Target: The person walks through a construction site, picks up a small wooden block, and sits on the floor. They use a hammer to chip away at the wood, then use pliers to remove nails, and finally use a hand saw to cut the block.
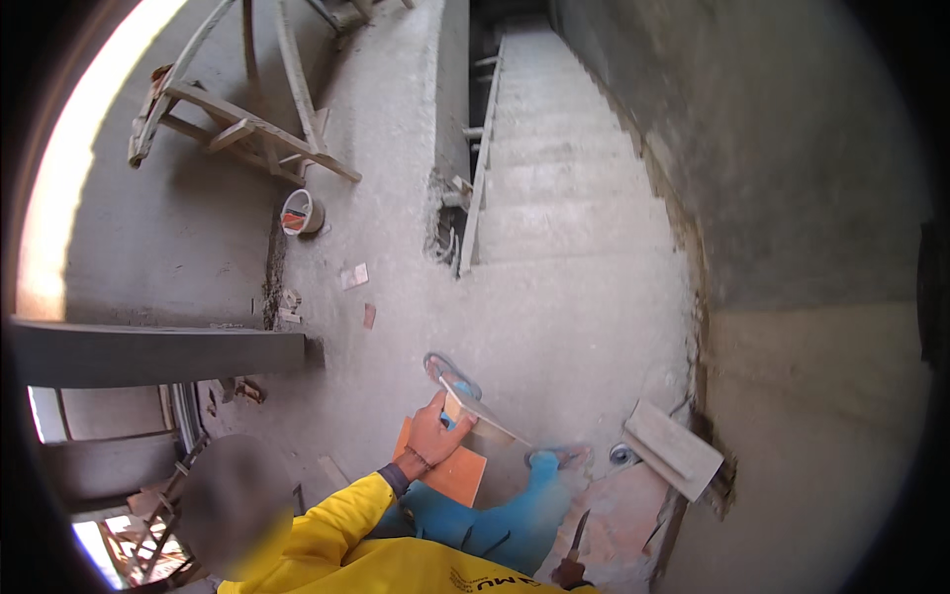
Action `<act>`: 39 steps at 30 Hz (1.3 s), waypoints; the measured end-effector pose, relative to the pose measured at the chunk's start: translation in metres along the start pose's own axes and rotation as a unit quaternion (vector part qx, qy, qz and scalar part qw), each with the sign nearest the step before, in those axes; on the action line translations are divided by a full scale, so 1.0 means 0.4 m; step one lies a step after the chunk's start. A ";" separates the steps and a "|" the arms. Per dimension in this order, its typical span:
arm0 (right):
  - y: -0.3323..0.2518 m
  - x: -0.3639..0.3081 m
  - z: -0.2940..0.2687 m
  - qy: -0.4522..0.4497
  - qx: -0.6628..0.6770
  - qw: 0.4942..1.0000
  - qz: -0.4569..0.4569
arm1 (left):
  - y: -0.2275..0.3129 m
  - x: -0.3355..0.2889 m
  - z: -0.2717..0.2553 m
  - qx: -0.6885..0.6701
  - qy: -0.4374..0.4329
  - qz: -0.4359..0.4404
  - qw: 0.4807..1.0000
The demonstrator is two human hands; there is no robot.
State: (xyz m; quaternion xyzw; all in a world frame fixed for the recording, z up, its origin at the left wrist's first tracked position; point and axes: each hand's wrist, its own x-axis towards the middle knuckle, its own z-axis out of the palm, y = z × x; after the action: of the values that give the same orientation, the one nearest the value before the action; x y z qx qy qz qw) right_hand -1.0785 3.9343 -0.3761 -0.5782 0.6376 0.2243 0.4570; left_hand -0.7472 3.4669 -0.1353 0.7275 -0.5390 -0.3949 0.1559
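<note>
My left hand [435,433] is closed on the near end of a thin flat piece [491,420], grey on top with a light brown side; it looks like a tile or board held tilted. Beneath that wrist, partly covered by it, is an orange tile-like sheet [458,478]. At the lower edge my right hand [568,572] grips a narrow, pointed blade [580,531], perhaps a trowel seen edge-on. Next to the blade, a pinkish patch [621,512] covers part of the floor. My blue-trousered legs [515,510] are bent between the hands.
A grey rectangular board with a raised ridge [675,449] leans by the right wall. Steps [564,148] lie ahead. At the far left are a wooden trestle [247,119] and a white bucket [314,214]. Small broken pieces [369,315] lie on the floor.
</note>
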 end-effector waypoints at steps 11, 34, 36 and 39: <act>-0.618 0.340 -0.754 0.026 0.369 0.913 0.170 | -0.215 0.149 -0.856 -0.219 0.319 -0.006 0.922; -2.288 1.027 -2.212 0.356 0.407 0.833 -0.113 | -0.138 1.531 -1.663 -0.449 0.352 0.004 0.821; -2.382 1.043 -2.331 0.313 0.505 0.789 -0.158 | -0.076 1.693 -1.722 -0.450 0.338 0.022 0.826; -2.480 1.114 -2.479 0.347 0.498 0.780 -0.155 | -0.005 1.918 -1.793 -0.468 0.301 0.030 0.830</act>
State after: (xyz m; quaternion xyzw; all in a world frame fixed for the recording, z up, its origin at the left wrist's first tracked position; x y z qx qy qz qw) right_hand -0.4259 2.6604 -0.0332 -0.3998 0.6780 -0.4136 0.4576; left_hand -0.1313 2.6289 0.0102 0.6335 -0.2378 -0.3564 0.6443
